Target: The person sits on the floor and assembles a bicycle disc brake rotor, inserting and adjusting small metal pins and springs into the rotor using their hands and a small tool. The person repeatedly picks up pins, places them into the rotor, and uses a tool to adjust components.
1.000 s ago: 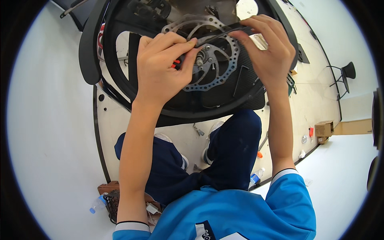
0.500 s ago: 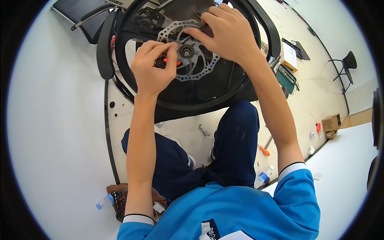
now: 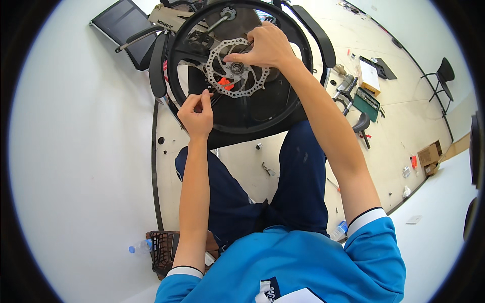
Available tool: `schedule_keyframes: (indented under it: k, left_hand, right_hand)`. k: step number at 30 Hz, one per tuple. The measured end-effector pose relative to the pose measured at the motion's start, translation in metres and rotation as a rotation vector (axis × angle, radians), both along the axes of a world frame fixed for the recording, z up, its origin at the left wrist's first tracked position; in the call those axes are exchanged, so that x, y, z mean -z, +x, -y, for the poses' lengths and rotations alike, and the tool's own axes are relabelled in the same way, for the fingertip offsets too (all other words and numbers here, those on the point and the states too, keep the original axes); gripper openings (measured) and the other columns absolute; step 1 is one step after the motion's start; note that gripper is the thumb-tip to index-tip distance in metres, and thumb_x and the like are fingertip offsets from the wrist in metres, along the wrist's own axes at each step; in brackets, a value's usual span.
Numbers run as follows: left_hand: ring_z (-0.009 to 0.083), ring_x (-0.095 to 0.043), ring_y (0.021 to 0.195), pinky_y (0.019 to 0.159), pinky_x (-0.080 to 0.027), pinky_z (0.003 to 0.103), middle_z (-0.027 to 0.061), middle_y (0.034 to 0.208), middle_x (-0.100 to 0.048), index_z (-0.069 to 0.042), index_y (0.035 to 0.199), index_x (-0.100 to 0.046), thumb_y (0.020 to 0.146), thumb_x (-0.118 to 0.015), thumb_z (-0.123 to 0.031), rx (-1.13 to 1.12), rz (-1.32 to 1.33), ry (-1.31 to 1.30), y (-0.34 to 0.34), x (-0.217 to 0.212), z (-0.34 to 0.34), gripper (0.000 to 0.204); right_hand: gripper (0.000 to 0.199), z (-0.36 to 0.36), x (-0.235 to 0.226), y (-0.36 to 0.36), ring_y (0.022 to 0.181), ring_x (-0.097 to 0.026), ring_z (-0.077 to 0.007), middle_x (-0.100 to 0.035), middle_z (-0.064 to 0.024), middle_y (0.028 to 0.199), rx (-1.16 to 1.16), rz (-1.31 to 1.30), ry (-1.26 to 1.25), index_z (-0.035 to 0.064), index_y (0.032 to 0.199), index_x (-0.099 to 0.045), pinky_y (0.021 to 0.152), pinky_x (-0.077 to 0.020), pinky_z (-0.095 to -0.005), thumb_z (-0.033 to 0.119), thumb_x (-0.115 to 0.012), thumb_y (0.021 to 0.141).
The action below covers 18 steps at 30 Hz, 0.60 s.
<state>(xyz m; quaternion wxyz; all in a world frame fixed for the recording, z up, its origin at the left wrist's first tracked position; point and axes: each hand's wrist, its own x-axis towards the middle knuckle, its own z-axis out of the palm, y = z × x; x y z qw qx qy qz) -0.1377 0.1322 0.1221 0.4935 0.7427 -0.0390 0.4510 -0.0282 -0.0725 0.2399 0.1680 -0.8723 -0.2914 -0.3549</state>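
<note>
A black spoked bicycle wheel (image 3: pixel 237 129) lies flat across a black armchair seat (image 3: pixel 235 138). On its hub sits a silver brake disc (image 3: pixel 241 93) with a perforated rim. My right hand (image 3: pixel 270 46) is over the disc's upper right, its thumb laid on the metal and its fingers curled; a short dark bar shows partly under it, of a kind I cannot make out. Beside the wheel's lower left rim, my left hand (image 3: pixel 198 115) is closed in a pinch, with whatever it holds too small to name. An orange-red piece (image 3: pixel 226 84) shows beneath the disc.
Padded armrests (image 3: pixel 158 65) flank the wheel. Beyond it is a beige bicycle frame (image 3: pixel 164 19). To the right on the floor are a green tool case (image 3: pixel 367 104), a fork (image 3: pixel 345 87), and a saddle (image 3: pixel 361 122). A brown basket (image 3: pixel 162 255) stands at lower left.
My left hand has moved from the hub, down and left to the wheel's rim. My right hand stays at the disc, its thumb lying nearer the hub. The whole view has shifted.
</note>
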Motion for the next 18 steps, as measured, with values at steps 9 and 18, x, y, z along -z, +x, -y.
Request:
schedule_keyframes:
  k: [9, 18]
  left_hand:
    - [0.0029, -0.053, 0.059, 0.055, -0.039, 0.020, -0.0008, 0.067, -0.062, 0.002, 0.081, -0.074, 0.095, -0.069, -0.014, 0.073, -0.088, -0.004, -0.015, 0.013, 0.004, 0.022]
    - [0.0035, -0.054, 0.059, 0.055, -0.040, 0.021, 0.0006, 0.065, -0.063, 0.003, 0.081, -0.073, 0.093, -0.070, -0.013, 0.059, -0.063, 0.065, -0.016, 0.004, 0.017, 0.021]
  right_hand:
    - [0.081, -0.003, 0.001, 0.012, 0.081, -0.061, -0.0308, -0.059, -0.0152, 0.060, -0.084, -0.025, -0.023, 0.0003, 0.053, -0.061, 0.077, -0.0517, -0.0394, 0.080, -0.075, 0.054]
    - [0.084, -0.046, -0.044, -0.021, 0.056, -0.060, -0.0275, -0.053, -0.0111, 0.050, -0.209, -0.085, -0.096, 0.0003, 0.053, -0.061, 0.062, -0.0516, -0.0367, 0.084, -0.074, 0.055]
